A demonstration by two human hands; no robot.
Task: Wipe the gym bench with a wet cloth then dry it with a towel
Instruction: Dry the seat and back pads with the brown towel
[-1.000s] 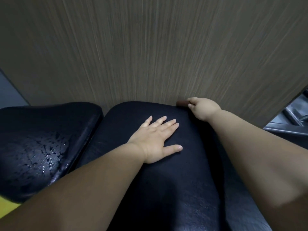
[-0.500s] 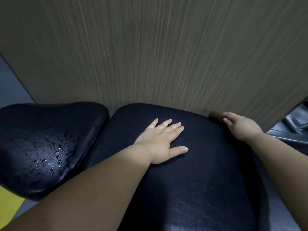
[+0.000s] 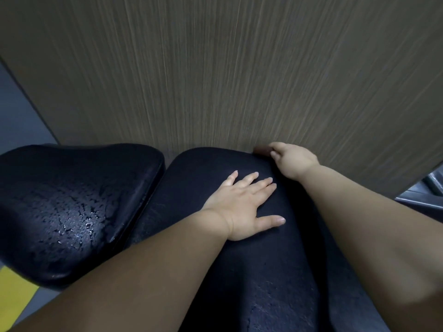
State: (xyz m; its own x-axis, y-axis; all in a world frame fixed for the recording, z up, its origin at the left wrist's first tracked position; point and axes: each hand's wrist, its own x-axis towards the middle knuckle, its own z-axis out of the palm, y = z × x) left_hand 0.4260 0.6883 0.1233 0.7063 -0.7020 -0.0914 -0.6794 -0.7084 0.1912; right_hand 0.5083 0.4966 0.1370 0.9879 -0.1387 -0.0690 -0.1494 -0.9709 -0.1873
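The gym bench has two black padded sections. The long pad (image 3: 263, 271) runs under both my arms, and the seat pad (image 3: 72, 200) on the left is beaded with water droplets. My left hand (image 3: 242, 207) lies flat on the long pad with its fingers spread. At the pad's far right edge, close to the wall, my right hand (image 3: 293, 161) grips a small brown cloth (image 3: 261, 149). Only a bit of the cloth shows beyond the fingers.
A wood-grain wall panel (image 3: 227, 75) rises right behind the bench. Grey metal frame parts (image 3: 429, 188) show at the right edge. Grey floor (image 3: 16, 116) lies at the left, with a yellow patch (image 3: 14, 288) at the lower left.
My right hand slid the cloth to the right along the pad's far edge, then came back left. My left hand has stayed flat on the pad.
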